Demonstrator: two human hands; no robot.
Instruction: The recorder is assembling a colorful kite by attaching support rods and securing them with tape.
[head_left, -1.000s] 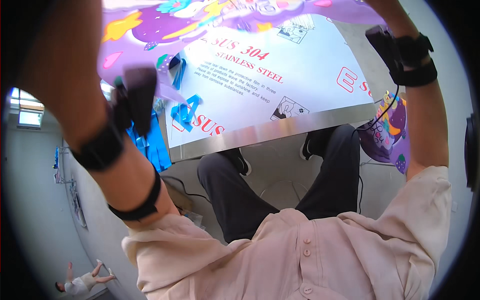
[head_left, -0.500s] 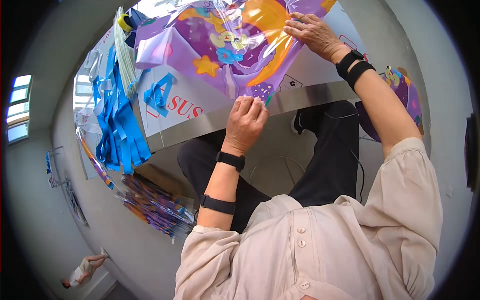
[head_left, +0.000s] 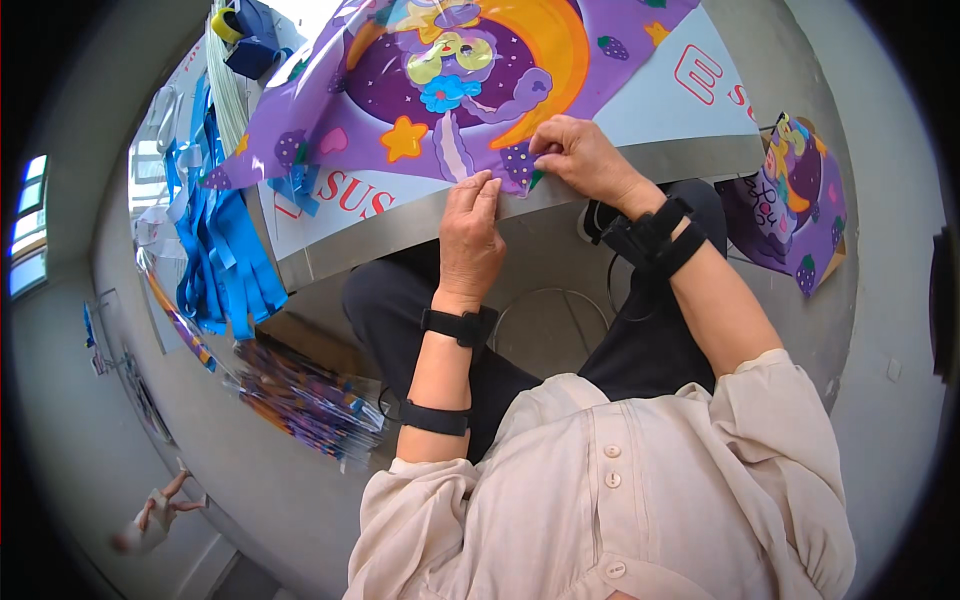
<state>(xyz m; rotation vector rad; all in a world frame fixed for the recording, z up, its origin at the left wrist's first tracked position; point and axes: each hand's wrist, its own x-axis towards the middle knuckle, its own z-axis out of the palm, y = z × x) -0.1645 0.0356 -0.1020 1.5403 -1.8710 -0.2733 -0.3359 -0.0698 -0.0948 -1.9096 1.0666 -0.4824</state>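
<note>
A purple printed plastic sheet (head_left: 620, 85), shaped like a kite, lies over the table's near edge, showing a yellow-orange moon, a star and a cartoon figure. Its lower corner points toward me. My left hand (head_left: 470, 240) is closed at the left of that corner, thumb and fingers pressed together on the sheet's edge. On the corner's right side, my right hand (head_left: 592, 168) pinches with thumb and forefinger at the edge by a printed berry. Whether anything small is between the fingers is hidden.
Blue strips (head_left: 230, 260) hang off the table's left end, beside thin white rods (head_left: 222, 100) and a blue tape dispenser (head_left: 250, 45). Below lies a pile of packed printed pieces (head_left: 305, 405). Another printed sheet (head_left: 795, 190) stands at right. A person (head_left: 155, 515) is far off lower left.
My right hand has come down from the sheet's upper right edge to its lower corner, beside my left hand. The sheet now lies flatter, with less glare, and a clear film over it no longer shows.
</note>
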